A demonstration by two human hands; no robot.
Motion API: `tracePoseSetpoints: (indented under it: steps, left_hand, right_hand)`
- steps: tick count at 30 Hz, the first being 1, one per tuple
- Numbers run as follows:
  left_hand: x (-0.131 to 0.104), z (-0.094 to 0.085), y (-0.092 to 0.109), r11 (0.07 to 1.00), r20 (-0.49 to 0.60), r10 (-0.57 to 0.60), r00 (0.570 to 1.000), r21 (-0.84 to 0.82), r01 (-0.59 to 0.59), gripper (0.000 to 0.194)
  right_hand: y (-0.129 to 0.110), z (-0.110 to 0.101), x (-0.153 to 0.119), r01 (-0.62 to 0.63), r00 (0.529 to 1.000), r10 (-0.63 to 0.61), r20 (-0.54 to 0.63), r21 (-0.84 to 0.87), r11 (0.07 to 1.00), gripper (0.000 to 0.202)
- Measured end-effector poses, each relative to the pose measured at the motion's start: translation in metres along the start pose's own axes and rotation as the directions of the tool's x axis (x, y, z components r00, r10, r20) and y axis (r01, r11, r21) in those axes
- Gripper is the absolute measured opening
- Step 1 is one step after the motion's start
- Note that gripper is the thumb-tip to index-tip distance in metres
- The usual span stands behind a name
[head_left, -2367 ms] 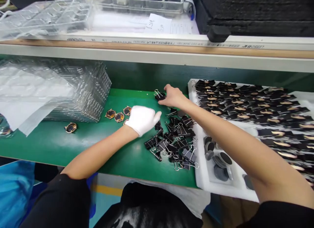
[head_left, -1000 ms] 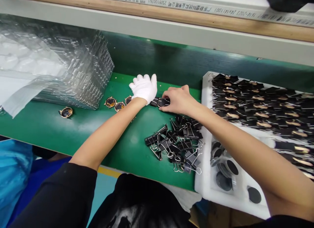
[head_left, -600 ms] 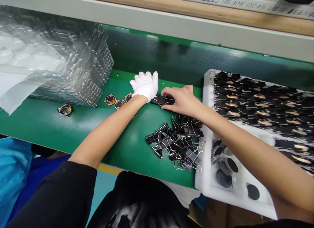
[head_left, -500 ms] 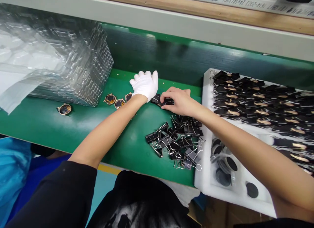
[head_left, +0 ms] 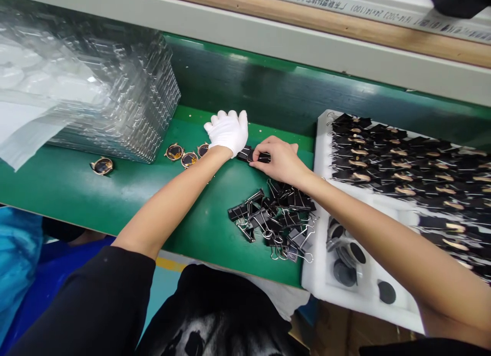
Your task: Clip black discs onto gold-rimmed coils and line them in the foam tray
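My left hand (head_left: 227, 131), in a white glove, is closed with its fingers curled. What lies inside it is hidden. At its right side a black binder clip (head_left: 244, 154) shows, touching or very near the glove. My bare right hand (head_left: 280, 159) pinches another black binder clip (head_left: 263, 157) between thumb and fingers, right beside the first. Several round watch cases with gold-coloured rims, such as one watch case (head_left: 175, 152), lie left of my left wrist, partly behind the forearm. Below my right hand spreads a heap of black binder clips (head_left: 274, 218) with wire handles.
A tall stack of clear plastic trays (head_left: 126, 105) stands at the left, with a single watch case (head_left: 102, 166) before it. On the right, a white foam tray (head_left: 320, 264) holds rows of clipped pieces and loose dark discs (head_left: 386, 292). A grey ledge (head_left: 268, 36) crosses the back.
My right hand's fingers have shifted slightly around the binder clip, staying beside the gloved hand. My left hand keeps its pose. The whole view has moved a little.
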State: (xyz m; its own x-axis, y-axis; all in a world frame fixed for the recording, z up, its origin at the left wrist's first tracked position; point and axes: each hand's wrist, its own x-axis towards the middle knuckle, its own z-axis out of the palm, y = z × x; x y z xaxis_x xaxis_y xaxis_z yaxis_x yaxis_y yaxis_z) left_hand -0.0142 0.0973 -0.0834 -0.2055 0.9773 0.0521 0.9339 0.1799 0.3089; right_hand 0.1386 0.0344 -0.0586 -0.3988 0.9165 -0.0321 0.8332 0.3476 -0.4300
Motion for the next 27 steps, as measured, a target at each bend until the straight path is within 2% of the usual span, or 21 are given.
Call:
tracePoseSetpoints:
  steps: [9,19,24,27]
  left_hand:
    - [-0.002,-0.003,-0.001,1.0,-0.014,0.007,1.0,-0.007,-0.007,0.06]
    - [-0.002,-0.003,-0.002,0.999,-0.021,0.025,0.999,-0.03,-0.026,0.061]
    - [-0.003,-0.003,-0.001,0.998,0.028,0.026,0.999,-0.05,-0.025,0.064]
    - [0.0,-0.006,0.001,0.999,0.031,0.019,0.999,-0.039,-0.018,0.062]
  right_hand:
    - [-0.014,0.006,-0.002,-0.041,0.999,0.041,-0.017,-0.045,0.998,0.007]
    - [-0.009,0.006,-0.003,-0.043,0.999,0.043,-0.03,-0.018,0.999,0.005]
    - [-0.008,0.007,-0.003,-0.046,0.999,0.045,-0.016,-0.038,0.998,0.008]
    - [-0.008,0.007,0.0,-0.027,0.999,0.024,-0.023,-0.093,0.995,0.029]
